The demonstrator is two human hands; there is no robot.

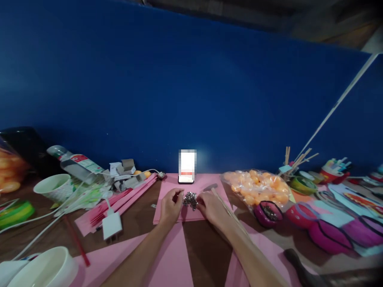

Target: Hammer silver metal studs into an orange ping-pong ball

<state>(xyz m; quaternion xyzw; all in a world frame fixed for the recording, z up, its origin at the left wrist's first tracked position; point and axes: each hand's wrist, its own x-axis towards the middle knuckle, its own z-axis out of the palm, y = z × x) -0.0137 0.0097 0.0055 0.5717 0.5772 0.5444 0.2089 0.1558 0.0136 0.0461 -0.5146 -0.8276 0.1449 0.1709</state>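
Note:
Both my hands meet over a pink sheet [167, 191] in the middle of the table. Between them sits a small shiny silver crumpled lump [190, 199], perhaps foil or glitter. My left hand [170, 205] pinches its left side with curled fingers. My right hand [212, 208] closes on its right side. A lit phone [187, 166] stands upright just beyond the lump, against the blue wall. A thin wooden stick [223, 204] lies beside my right hand.
A bag of orange balls [259, 188] lies right of my hands, with pink and red craft pieces [302, 215] further right. To the left are a plastic bottle [74, 161], white cups [54, 187], pink paper strips [119, 203] and a white adapter [111, 225].

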